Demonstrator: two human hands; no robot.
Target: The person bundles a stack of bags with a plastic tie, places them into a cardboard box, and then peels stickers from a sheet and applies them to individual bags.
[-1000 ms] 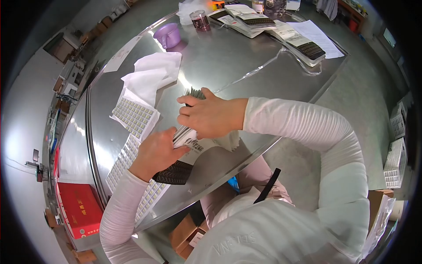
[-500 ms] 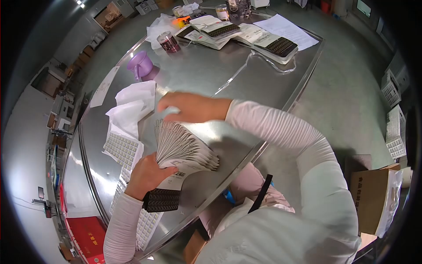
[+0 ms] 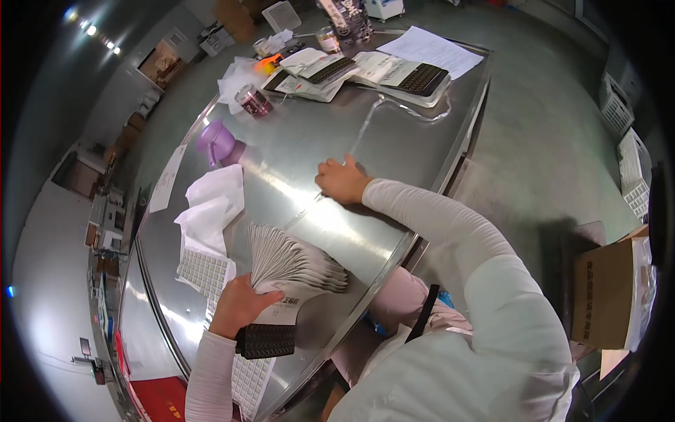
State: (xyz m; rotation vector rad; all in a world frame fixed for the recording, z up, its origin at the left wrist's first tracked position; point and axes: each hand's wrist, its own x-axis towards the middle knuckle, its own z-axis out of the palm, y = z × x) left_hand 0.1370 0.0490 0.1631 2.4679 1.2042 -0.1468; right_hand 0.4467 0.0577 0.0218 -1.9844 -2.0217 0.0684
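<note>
Landmark: purple cup [image 3: 216, 143]. Fanned stack of printed pouches [image 3: 299, 264] sits to the right of the cup and nearer the wearer, on the metal table [image 3: 302, 148]. Fan edges spread away from the left hand [image 3: 242, 306]; sheets overlap too tightly to count. Left hand clamped on the stack's left edge: thumb on the top pouch, other fingers mostly hidden. Top pouch has dark print, partly under the thumb and fan, can't read it all. Black patterned end hangs toward the wearer.

Right hand [image 3: 342, 181] is right of the cup, a bit nearer the wearer, low over the table, fingers curled. Clear strip [image 3: 363, 128] shows on both sides of that hand; can't tell whether the fingers are together on it or just over it. Fingertips hard to make out.

Just nearer than the cup: white paper [image 3: 214, 200], then sticker sheet [image 3: 204, 269]. Second sheet [image 3: 252, 387] is nearer again, partly covered by the left hand and stack. Beyond the cup: dark red jar [image 3: 253, 101], more pouches [image 3: 404, 74], dark bag [image 3: 349, 20] cut off by the top edge. Red box [image 3: 158, 397], well nearer than the cup, is cropped at the bottom.
</note>
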